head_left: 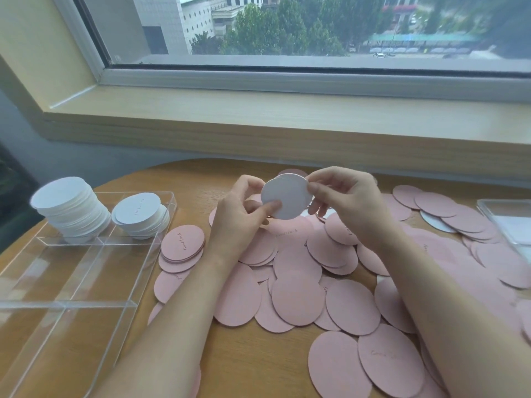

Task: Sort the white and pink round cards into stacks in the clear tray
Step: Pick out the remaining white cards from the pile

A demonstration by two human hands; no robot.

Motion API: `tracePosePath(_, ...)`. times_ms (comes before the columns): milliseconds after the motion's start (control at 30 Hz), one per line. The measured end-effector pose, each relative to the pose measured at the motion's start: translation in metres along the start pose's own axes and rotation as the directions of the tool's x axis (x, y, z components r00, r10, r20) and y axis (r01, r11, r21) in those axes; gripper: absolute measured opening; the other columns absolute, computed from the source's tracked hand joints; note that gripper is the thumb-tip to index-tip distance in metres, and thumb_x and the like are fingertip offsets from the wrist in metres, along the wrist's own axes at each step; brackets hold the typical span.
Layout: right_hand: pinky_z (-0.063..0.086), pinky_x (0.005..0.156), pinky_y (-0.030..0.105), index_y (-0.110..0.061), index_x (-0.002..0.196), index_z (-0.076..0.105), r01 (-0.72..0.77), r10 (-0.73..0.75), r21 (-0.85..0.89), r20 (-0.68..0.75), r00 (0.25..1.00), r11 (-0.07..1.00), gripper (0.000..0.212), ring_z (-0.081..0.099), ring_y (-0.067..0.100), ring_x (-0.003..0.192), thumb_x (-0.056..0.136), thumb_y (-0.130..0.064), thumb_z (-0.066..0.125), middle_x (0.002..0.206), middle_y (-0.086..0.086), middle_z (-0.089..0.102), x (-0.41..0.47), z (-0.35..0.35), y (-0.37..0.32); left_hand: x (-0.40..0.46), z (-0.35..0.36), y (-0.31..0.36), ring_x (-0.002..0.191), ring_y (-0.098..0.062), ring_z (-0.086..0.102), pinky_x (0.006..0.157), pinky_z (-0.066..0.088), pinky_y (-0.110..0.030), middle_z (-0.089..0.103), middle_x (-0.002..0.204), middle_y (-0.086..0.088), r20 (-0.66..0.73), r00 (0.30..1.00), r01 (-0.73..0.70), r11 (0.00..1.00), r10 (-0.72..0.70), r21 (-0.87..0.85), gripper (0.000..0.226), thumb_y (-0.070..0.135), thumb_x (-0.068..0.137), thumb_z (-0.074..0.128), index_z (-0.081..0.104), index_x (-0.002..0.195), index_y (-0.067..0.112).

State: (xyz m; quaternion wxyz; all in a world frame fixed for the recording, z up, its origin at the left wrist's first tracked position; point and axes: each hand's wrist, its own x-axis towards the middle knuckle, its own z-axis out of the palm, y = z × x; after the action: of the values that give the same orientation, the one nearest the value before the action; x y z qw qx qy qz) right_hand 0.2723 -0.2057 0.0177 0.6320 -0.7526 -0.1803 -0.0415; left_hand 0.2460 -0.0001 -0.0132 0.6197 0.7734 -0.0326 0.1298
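Observation:
Both hands hold a small stack of white round cards [287,196] above the table's middle. My left hand [241,214] pinches its lower left edge with thumb on the face. My right hand [347,205] grips its right edge with curled fingers. Many pink round cards [297,297] lie spread over the table beneath and to the right. The clear tray [86,271] sits at the left with dividers. A tall white stack [71,208] and a shorter white stack [140,215] stand in its two far compartments. A small pink stack [182,245] lies just right of the tray.
A second clear container [505,219] stands at the right edge, with a white card [435,222] half under pink ones beside it. The round wooden table [258,354] ends at a wall under a window sill [287,116]. The tray's near compartments hold nothing.

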Motion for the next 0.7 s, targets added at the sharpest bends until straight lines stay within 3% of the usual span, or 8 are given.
tracePosePath(133,0.051,0.068,0.023,-0.009,0.099,0.076,-0.021,0.024,-0.042,0.084,0.996,0.999,0.011,0.069,0.014,0.074,0.094,-0.006,0.066,0.083,0.000,0.076,0.001,-0.003,0.002,0.000,0.000,0.001,0.074,-0.022,0.073,0.063,0.059,-0.038,0.076,0.091,0.001,0.011,1.000,-0.007,1.000,0.007,-0.030,0.037,0.006,0.085,0.079,0.056,0.110,0.020)
tracePosePath(200,0.049,0.076,0.020,-0.020,0.099,0.077,0.025,-0.017,-0.268,0.031,0.999,0.963,0.013,0.068,0.008,0.084,0.095,-0.013,0.068,0.090,-0.009,0.076,0.005,-0.012,0.012,-0.001,0.000,0.002,0.073,-0.019,0.072,0.066,0.060,-0.036,0.074,0.086,0.003,0.016,1.000,-0.010,1.000,0.011,-0.029,0.040,0.006,0.085,0.079,0.060,0.115,0.025)
tracePosePath(267,0.046,0.086,0.028,-0.029,0.103,0.075,0.060,-0.096,-0.581,-0.031,0.995,0.812,0.018,0.063,0.009,0.094,0.092,-0.016,0.069,0.100,-0.014,0.072,0.009,-0.023,0.024,-0.001,-0.001,0.001,0.071,-0.016,0.071,0.068,0.060,-0.034,0.073,0.086,0.006,0.002,1.000,-0.012,1.000,0.012,-0.016,0.037,0.007,0.086,0.078,0.064,0.112,0.030)
tracePosePath(367,0.033,0.099,0.039,-0.027,0.124,0.066,0.001,-0.029,-0.802,-0.021,0.999,0.598,0.034,0.055,0.022,0.115,0.090,-0.028,0.070,0.123,-0.007,0.063,0.011,-0.031,0.034,0.000,-0.001,-0.001,0.068,-0.016,0.070,0.068,0.061,-0.036,0.073,0.087,0.007,-0.003,1.000,-0.008,1.000,0.008,-0.003,0.032,0.008,0.087,0.078,0.065,0.102,0.033)
tracePosePath(433,0.027,0.099,0.038,-0.029,0.130,0.061,-0.013,0.048,-0.856,0.013,0.999,0.517,0.042,0.048,0.021,0.123,0.089,-0.037,0.068,0.130,-0.007,0.058,0.011,-0.030,0.036,0.000,0.000,-0.001,0.068,-0.016,0.070,0.066,0.061,-0.034,0.072,0.087,0.008,-0.006,1.000,-0.007,1.000,0.007,0.004,0.031,0.009,0.087,0.079,0.064,0.100,0.033)
tracePosePath(533,0.025,0.098,0.036,-0.031,0.129,0.062,0.009,0.050,-0.881,0.037,0.998,0.473,0.039,0.047,0.019,0.122,0.091,-0.040,0.065,0.130,-0.009,0.058,0.010,-0.026,0.038,0.001,0.000,0.000,0.067,-0.015,0.070,0.062,0.059,-0.028,0.072,0.086,0.008,-0.015,1.000,-0.001,1.000,0.001,0.005,0.031,0.008,0.087,0.078,0.062,0.096,0.032)
tracePosePath(700,0.026,0.097,0.037,-0.030,0.120,0.066,0.028,0.019,-0.902,0.040,0.999,0.431,0.030,0.050,0.020,0.114,0.091,-0.038,0.067,0.121,-0.007,0.060,0.011,-0.024,0.037,0.001,0.000,-0.002,0.068,-0.016,0.069,0.066,0.064,-0.042,0.072,0.087,0.006,0.007,1.000,0.019,1.000,-0.019,-0.009,0.029,0.009,0.086,0.080,0.064,0.097,0.031)
